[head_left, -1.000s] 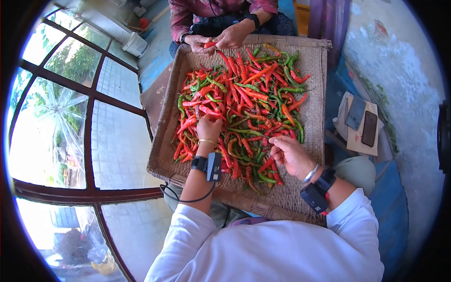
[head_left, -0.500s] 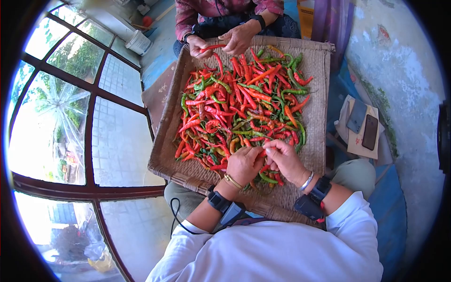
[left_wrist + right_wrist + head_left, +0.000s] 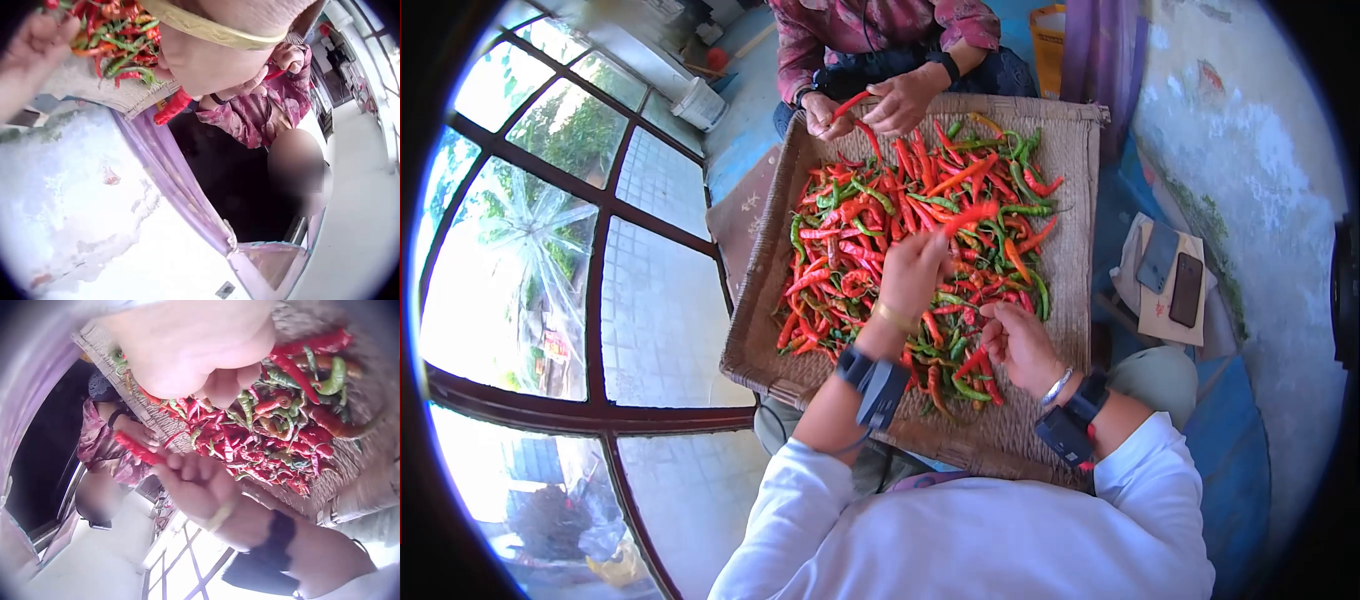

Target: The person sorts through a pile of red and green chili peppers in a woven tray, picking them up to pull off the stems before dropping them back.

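In the head view my left hand [image 3: 915,268] is raised over the middle of the pepper pile [image 3: 840,270], pinching a red chili pepper [image 3: 974,216] blurred by motion. The right wrist view shows the same pepper [image 3: 139,449] jutting from the left hand's fingertips. My right hand [image 3: 1022,348] hovers over the pile's near right part, fingers curled in, nothing visible between them. Red, green and orange chilies lie heaped in a shallow woven tray [image 3: 1072,280]. Across it, another person's two hands [image 3: 903,103] hold a long red chili [image 3: 851,104].
Two phones [image 3: 1157,258] lie on papers [image 3: 1165,313] right of the tray. A white bucket [image 3: 700,104] stands on the floor beyond, at the left. Framed window panes [image 3: 662,310] run along the left side, and a patchy wall [image 3: 1250,130] along the right.
My left hand went from the pile's left part to meet my right hand at the near edge, then moved up and away with a red chili. The right hand barely shifted.
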Tool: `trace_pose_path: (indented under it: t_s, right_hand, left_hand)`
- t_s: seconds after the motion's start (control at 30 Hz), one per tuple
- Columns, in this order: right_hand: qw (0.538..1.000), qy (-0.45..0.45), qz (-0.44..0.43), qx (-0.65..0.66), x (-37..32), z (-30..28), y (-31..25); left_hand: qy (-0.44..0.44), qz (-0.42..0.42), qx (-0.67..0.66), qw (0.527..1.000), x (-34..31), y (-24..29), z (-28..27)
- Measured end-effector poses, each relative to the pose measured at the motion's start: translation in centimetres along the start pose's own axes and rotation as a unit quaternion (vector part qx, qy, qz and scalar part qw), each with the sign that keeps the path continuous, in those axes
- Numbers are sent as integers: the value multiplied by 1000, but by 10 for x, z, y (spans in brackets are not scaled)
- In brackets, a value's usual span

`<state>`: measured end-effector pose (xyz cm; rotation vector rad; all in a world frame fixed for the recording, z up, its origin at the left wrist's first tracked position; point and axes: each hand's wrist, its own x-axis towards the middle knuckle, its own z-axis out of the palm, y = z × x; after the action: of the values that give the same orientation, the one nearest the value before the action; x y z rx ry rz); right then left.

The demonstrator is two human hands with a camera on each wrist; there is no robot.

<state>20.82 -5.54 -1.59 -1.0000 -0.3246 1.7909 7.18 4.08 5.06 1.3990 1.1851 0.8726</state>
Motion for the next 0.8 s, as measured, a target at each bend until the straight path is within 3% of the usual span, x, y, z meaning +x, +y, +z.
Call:
trace_pose_path:
  t_s: [0.03,0.07,0.13,0.2,0.27,0.33,0.4,0.43,0.53,0.63,0.67,0.73,0.8]
  right_hand:
    - [1000,0,7,2,-2,1,-1]
    - [1000,-3,4,-1,-2,1,-2]
    - [1000,-4,3,0,-1,0,-4]
    - [1000,-1,-1,-8,-2,0,-9]
    - [1000,4,0,-10,-3,0,-11]
    - [999,-8,-1,-34,-4,0,-10]
    - [999,-13,11,-44,-5,2,-10]
    - [998,-18,20,-54,-5,4,-10]
    - [997,-19,30,-69,0,4,-4]
    - [996,-19,44,-75,3,-1,3]
    - [996,-20,42,-79,1,-1,4]
    - [995,-12,59,-80,-1,1,4]
    - [994,-22,60,-84,0,0,5]
  left_hand:
    - [-12,35,-81,996,16,5,1]
    - [-10,40,-82,996,27,6,6]
    - [112,97,-176,973,46,-6,14]
    - [74,108,-48,990,49,-46,-9]
    - [58,42,7,997,27,-67,-22]
    - [70,16,144,987,-1,-73,-41]
    - [144,169,411,884,-13,-82,-63]
    - [183,217,423,860,-16,-86,-74]
    - [230,147,544,793,-24,-92,-93]
    - [262,173,572,757,-15,-111,-101]
    - [265,174,569,758,-15,-117,-103]
    - [200,61,525,825,-15,-114,-101]
    - [195,41,520,831,-17,-109,-99]
